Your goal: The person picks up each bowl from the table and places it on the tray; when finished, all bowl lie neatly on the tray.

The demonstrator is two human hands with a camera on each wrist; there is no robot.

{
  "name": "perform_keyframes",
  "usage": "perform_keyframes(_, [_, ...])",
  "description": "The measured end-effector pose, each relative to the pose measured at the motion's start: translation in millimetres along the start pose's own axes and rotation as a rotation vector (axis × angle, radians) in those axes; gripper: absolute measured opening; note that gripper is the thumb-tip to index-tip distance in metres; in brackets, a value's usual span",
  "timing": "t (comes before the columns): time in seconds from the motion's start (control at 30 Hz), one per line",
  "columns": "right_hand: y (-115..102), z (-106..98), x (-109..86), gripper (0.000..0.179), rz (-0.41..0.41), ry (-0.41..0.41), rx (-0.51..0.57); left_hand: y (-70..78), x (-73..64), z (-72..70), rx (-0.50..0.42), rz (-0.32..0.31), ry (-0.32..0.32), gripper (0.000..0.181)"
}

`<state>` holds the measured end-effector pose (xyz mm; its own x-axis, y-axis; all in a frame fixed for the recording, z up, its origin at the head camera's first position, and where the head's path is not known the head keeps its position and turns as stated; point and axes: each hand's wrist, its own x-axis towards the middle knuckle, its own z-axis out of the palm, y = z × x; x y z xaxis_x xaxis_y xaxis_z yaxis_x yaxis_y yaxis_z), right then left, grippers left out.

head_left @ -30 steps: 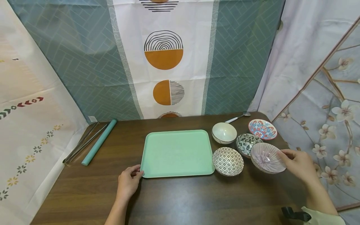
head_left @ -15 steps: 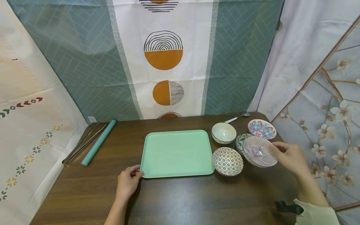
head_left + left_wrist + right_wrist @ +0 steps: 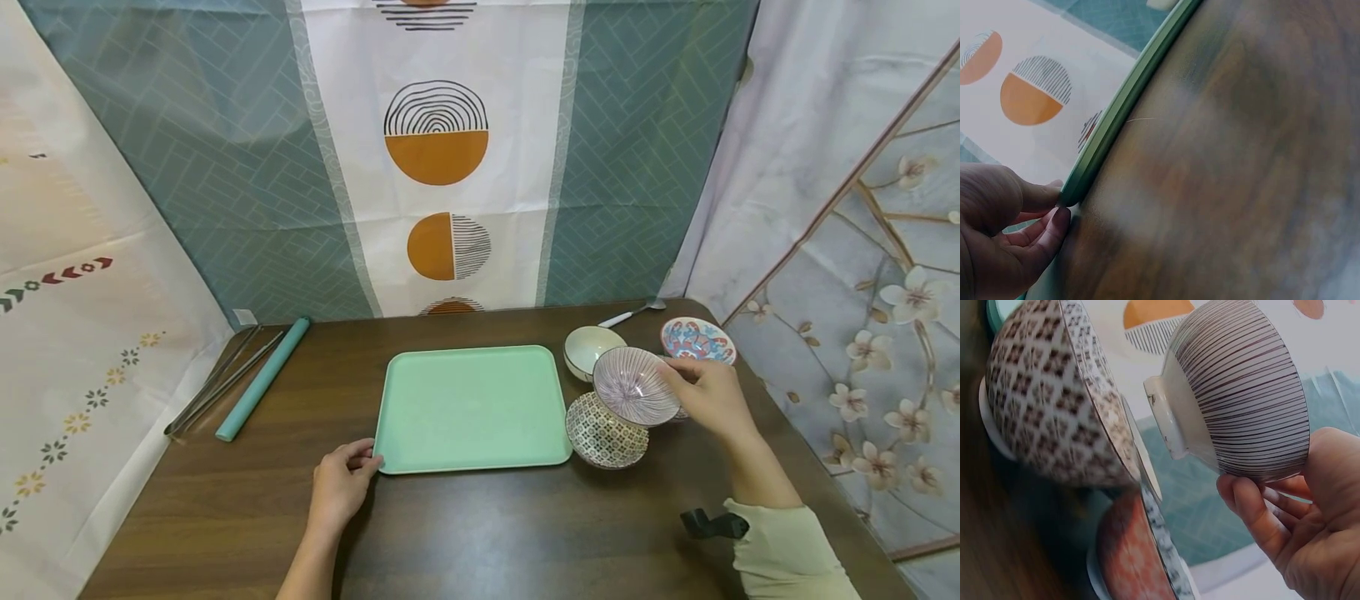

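My right hand (image 3: 708, 396) grips the rim of a purple-striped bowl (image 3: 633, 385), thumb and fingers on its right side. The bowl hangs above other bowls, and the right wrist view shows its striped outside and foot ring. Below it stands a lattice-patterned bowl (image 3: 602, 442), partly covered by it in the head view. A cream bowl (image 3: 585, 348) sits just behind. The leaf-patterned bowl is nearly hidden behind the striped bowl and my right hand. My left hand (image 3: 341, 492) pinches the near left corner of a mint-green tray (image 3: 472, 408), which carries nothing.
A red-and-blue patterned bowl (image 3: 697, 340) stands at the back right, near a white-handled utensil (image 3: 618, 319). At the left lie metal tongs (image 3: 217, 383) and a teal roll (image 3: 262, 379). Curtains border the table's back and sides.
My right hand has carried the striped bowl leftward and slightly back, from over the leaf-patterned bowl's right to above the lattice bowl. My left hand and the tray stay put.
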<state>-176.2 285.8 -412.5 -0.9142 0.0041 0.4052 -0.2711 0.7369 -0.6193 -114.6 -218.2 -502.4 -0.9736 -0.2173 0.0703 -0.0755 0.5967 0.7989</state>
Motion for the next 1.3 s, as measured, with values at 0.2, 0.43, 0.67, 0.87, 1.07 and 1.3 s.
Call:
perform_keyframes(0.2, [-8, 20, 11.5, 0.02, -0.046, -0.053, 0.065, -0.4, 0.3, -0.5, 0.004, -0.001, 0.004, 0.026])
perform_keyframes(0.43, [-14, 42, 22.8, 0.022, -0.055, -0.095, 0.072, 0.2, 1.3, -1.0, 0.003, -0.001, 0.005, 0.027])
perform_keyframes(0.67, [-20, 63, 32.7, 0.021, -0.056, -0.116, 0.094, 0.4, 1.1, -1.4, -0.006, -0.015, -0.004, 0.027])
perform_keyframes(0.87, [-33, 78, 40.3, 0.019, -0.031, -0.157, 0.112, -1.0, -0.2, -0.4, -0.007, -0.033, -0.009, 0.027])
perform_keyframes(1.07, [-51, 96, 49.1, 0.021, 0.004, -0.215, 0.213, -2.1, -0.4, -0.4, -0.009, -0.04, -0.012, 0.027])
perform_keyframes(1.3, [-74, 119, 55.8, 0.02, 0.061, -0.267, 0.258, -2.0, 0.9, -1.5, -0.009, -0.032, -0.01, 0.027])
